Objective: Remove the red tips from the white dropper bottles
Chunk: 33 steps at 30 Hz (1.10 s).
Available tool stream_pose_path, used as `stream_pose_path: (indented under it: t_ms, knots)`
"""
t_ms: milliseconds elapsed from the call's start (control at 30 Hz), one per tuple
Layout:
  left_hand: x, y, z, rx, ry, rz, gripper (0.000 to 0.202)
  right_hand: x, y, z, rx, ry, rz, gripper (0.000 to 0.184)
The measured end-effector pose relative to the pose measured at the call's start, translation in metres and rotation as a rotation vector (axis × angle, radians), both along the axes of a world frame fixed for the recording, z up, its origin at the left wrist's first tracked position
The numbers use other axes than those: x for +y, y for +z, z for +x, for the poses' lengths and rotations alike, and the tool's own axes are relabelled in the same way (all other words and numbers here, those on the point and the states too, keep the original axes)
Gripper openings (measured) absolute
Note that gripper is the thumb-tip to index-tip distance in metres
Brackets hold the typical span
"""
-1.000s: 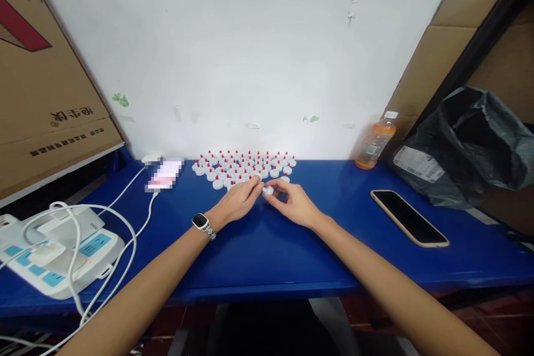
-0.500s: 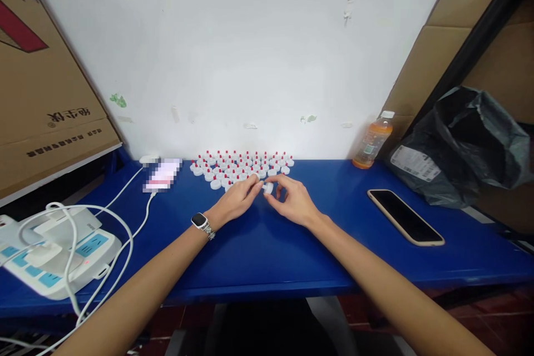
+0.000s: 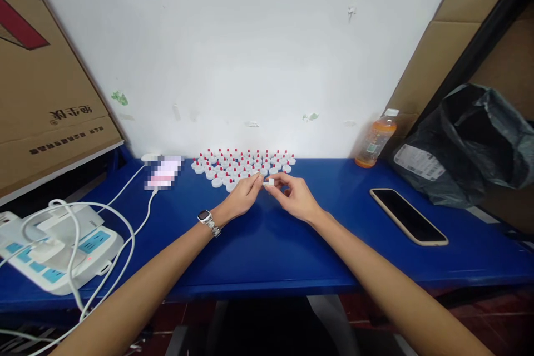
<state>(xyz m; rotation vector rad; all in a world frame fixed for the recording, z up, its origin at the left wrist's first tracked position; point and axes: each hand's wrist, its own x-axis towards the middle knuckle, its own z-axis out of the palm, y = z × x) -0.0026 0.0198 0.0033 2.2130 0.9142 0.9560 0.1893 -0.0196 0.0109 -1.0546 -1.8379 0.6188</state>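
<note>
Both of my hands meet over the blue table, just in front of a group of white caps with red tips (image 3: 217,182). My right hand (image 3: 295,196) pinches a white cap (image 3: 270,182) between thumb and fingers. Close against the cap's left side, my left hand (image 3: 244,193) is closed, thumb pressed to the fingers. What the left fingers hold, if anything, is mostly hidden. A watch (image 3: 204,215) and a bracelet sit on my left wrist.
At left lie a white power strip (image 3: 89,250) with looping cables and a blurred-out lit device (image 3: 164,171). To the right are a phone (image 3: 409,216), an orange drink bottle (image 3: 375,140) and a grey plastic bag (image 3: 450,150). A cardboard box (image 3: 50,78) leans at far left.
The white cap in my right hand has turned, and the right fingers have closed more around it. My hands stay together. The whole view has shifted slightly.
</note>
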Motion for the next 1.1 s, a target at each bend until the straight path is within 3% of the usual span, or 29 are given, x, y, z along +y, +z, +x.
stream_pose_path:
  t_ms: [167, 300, 400, 500, 633, 833, 1000, 1100]
  knots:
    - [0.002, -0.004, 0.005, -0.179, -0.058, -0.274, 0.051, -0.005, 0.005, 0.004, -0.196, -0.053, 0.186, 0.034]
    - [0.006, -0.008, 0.009, -0.287, -0.089, -0.356, 0.052, -0.007, 0.008, 0.004, -0.283, -0.074, 0.270, 0.034]
    - [0.008, -0.009, 0.008, -0.291, -0.081, -0.377, 0.053, -0.007, 0.007, 0.001, -0.245, -0.080, 0.239, 0.031]
    - [0.004, -0.006, 0.004, -0.175, -0.035, -0.315, 0.053, -0.003, 0.004, -0.003, -0.044, -0.034, 0.037, 0.029]
    - [-0.008, 0.003, 0.000, 0.140, 0.034, 0.041, 0.043, 0.002, 0.001, -0.005, 0.320, 0.108, -0.396, 0.043]
    - [-0.010, 0.006, -0.003, 0.384, 0.050, 0.379, 0.039, 0.002, 0.004, -0.005, 0.603, 0.282, -0.808, 0.034]
    - [-0.007, 0.008, -0.008, 0.401, 0.005, 0.522, 0.040, -0.002, 0.007, -0.008, 0.683, 0.347, -0.988, 0.033]
    - [-0.008, 0.006, -0.010, 0.301, -0.011, 0.446, 0.038, -0.004, 0.007, -0.011, 0.628, 0.363, -0.913, 0.038]
